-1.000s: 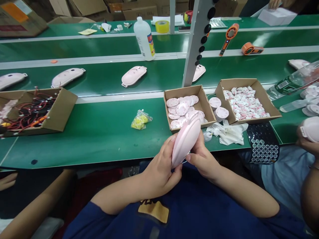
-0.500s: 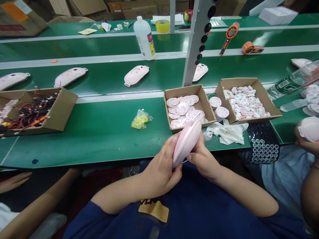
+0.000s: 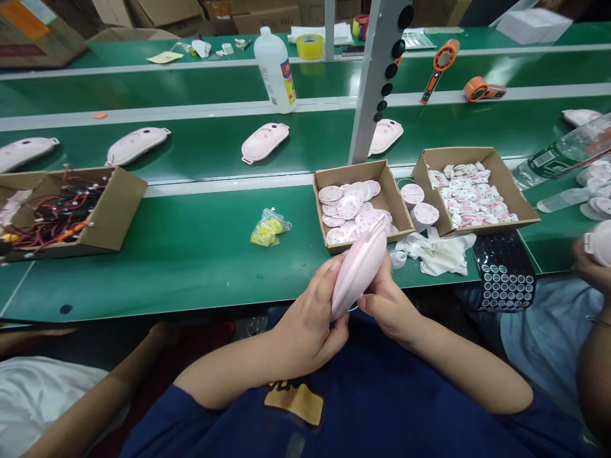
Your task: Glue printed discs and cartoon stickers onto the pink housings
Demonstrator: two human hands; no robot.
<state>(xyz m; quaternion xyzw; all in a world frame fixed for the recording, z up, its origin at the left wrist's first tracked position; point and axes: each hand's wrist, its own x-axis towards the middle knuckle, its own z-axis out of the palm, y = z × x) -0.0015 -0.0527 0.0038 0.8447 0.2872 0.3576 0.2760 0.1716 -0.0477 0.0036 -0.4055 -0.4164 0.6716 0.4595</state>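
Between my two hands a pale pink oval plastic casing [image 3: 359, 270] is held tilted on edge, in front of my chest. My left hand [image 3: 312, 312] wraps round its left side, thumb underneath. On the other side my right hand [image 3: 389, 302] grips it, with the fingers partly hidden behind the casing. Just beyond the casing stands a cardboard box [image 3: 403, 219] of round printed pink discs [image 3: 351, 207]. A white cloth [image 3: 442, 251] lies to the right of that box.
Similar pink casings [image 3: 265, 142] lie on the green belt [image 3: 200, 149]. A box of wired parts [image 3: 114, 210] stands left, a box of small white-pink pieces [image 3: 477, 194] right. A grey post [image 3: 370, 83] rises ahead. Co-workers sit on both sides, one holding a casing [image 3: 600, 243].
The casings on the belt have shifted slightly right. The left co-worker's arm and the right co-worker's hand have moved. My hands and the casing in them look the same.
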